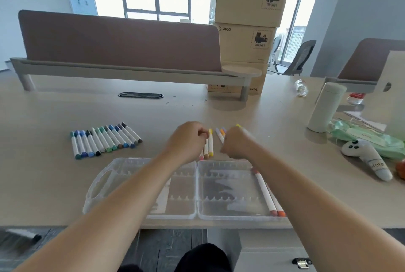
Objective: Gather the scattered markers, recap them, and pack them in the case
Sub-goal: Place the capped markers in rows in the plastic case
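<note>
The step in hand looks like gathering the warm-coloured markers (210, 142) lying at centre frame, just above the open clear case (142, 162). It is best to line them up side by side, press each cap fully home, then lay them in the slots beside the two markers (266, 193) in the case's right half. The right hand (235, 144) is clenched round a blurred yellow-tipped marker (238, 126). The left hand (186, 140) is curled, fingertips at the loose markers; whether it pinches one I cannot tell. A blue-green row (105, 140) waits at left.
</note>
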`<state>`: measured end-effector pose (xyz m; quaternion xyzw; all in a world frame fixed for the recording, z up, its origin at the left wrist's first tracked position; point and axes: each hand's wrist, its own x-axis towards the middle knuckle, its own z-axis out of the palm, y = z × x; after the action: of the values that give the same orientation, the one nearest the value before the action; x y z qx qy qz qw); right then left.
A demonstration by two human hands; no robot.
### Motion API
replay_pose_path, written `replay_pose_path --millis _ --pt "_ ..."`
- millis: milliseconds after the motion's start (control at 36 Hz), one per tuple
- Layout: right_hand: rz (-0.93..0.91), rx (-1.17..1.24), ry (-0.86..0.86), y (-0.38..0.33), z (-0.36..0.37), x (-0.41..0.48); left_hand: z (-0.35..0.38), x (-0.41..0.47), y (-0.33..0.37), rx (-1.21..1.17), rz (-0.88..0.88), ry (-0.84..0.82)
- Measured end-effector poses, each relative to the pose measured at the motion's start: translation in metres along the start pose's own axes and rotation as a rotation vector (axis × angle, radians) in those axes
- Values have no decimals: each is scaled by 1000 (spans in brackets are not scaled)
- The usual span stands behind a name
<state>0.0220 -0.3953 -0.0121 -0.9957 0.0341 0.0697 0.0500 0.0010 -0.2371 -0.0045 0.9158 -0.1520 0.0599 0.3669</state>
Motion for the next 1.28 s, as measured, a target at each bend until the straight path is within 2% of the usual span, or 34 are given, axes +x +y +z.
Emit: replay_pose_path --millis 111,167,222,306,472,667,750,806,889,972,1028,1167,1278 --pt "24 63 -2 -24 -9 3 -4 12 -13 28 -20 6" --pt "-65 -61 50 -30 -7 15 -4 17 -18 42 -32 -3" --pt "-26 -111 -77 -41 -9 28 -3 21 -22 56 -43 -8" --pt "36 -32 -120 -53 -8 44 -3 25 -29 69 -64 -13" --pt "124 -138 -186 -68 -4 56 -4 26 -36 83 -86 -21" --pt "95 -84 -121 -70 -3 44 -5 17 -33 64 -96 16" --pt "107 73 -5 -59 -13 28 -9 12 -25 59 -101 72" --pt "112 125 -3 -47 -21 15 -9 8 -18 51 -96 74" --pt "107 219 -20 -26 -31 -3 -2 -2 -2 47 -69 12" --pt "117 138 -177 -8 -38 -27 12 -13 17 28 -5 -66" --pt "108 138 -178 5 -39 -42 22 -21 29 13 46 -118" --pt "115 195 -249 37 -32 -72 49 -33 42 79 110 -273" --pt "111 206 -312 50 -26 -91 59 -45 52 161 144 -334"
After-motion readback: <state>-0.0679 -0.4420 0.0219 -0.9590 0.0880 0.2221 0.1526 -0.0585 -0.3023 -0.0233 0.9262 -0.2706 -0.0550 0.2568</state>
